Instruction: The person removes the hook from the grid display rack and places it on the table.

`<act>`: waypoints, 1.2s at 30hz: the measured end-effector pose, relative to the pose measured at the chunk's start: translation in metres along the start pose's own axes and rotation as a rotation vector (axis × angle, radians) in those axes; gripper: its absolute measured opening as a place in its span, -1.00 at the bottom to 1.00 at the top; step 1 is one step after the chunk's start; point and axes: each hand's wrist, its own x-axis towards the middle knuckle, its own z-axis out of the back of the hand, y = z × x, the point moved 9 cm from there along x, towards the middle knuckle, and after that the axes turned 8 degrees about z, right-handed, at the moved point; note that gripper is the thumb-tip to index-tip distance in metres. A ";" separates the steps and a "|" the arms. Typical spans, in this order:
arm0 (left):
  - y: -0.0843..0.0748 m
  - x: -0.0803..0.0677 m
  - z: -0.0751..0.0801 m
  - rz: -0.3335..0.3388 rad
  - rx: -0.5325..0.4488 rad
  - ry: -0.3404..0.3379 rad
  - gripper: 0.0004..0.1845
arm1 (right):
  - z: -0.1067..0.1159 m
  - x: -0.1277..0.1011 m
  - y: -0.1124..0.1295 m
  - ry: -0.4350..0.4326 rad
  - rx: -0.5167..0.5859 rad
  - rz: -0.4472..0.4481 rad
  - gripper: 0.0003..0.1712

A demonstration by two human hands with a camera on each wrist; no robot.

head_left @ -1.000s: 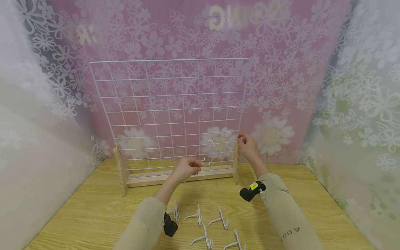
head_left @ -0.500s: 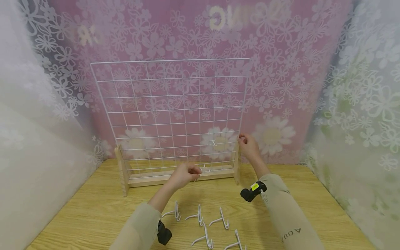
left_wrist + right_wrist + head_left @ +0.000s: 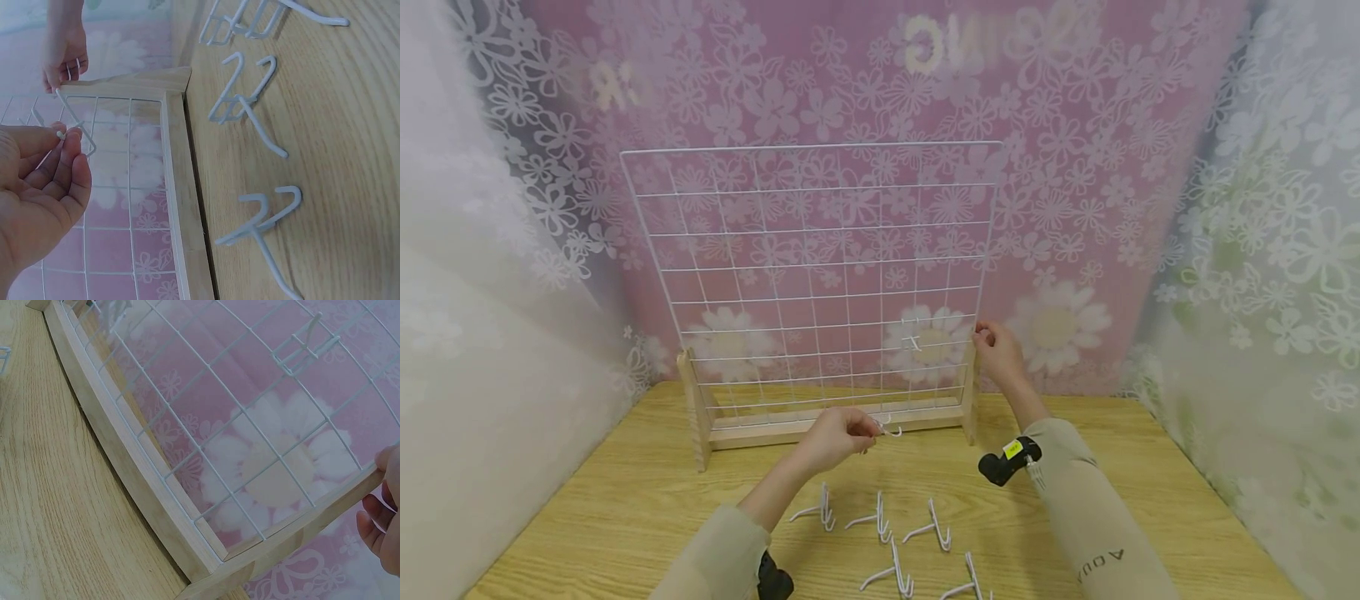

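Observation:
A white wire grid panel (image 3: 827, 227) stands upright in a wooden base (image 3: 752, 436). My left hand (image 3: 837, 437) pinches a white wire display hook (image 3: 892, 432) by its prong, low in front of the panel. In the left wrist view, the held hook (image 3: 77, 122) has its bent ends turned away from my palm. At the panel's right edge, my right hand (image 3: 1002, 354) grips the top of the wooden side post (image 3: 972, 392) between thumb and fingers. A second hook (image 3: 912, 342) hangs on the lower right of the grid.
Several loose white hooks lie on the wood-grain table (image 3: 625, 508) in front of the base, among them a near one (image 3: 895, 575) and a right one (image 3: 934, 527). A pink flowered sheet (image 3: 1075, 167) hangs behind, with pale flowered sheets on both sides.
My left hand has moved down and slightly left with the hook, away from the lower grid wires toward the table. My right hand stays on the side post.

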 end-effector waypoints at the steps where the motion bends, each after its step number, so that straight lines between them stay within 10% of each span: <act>1: 0.000 -0.002 -0.001 -0.002 0.001 0.006 -0.93 | 0.000 0.000 0.000 0.000 0.001 0.000 -0.77; 36: 0.024 -0.061 -0.013 -0.014 -0.005 0.144 -0.95 | 0.000 0.001 0.001 -0.017 0.002 0.036 -0.80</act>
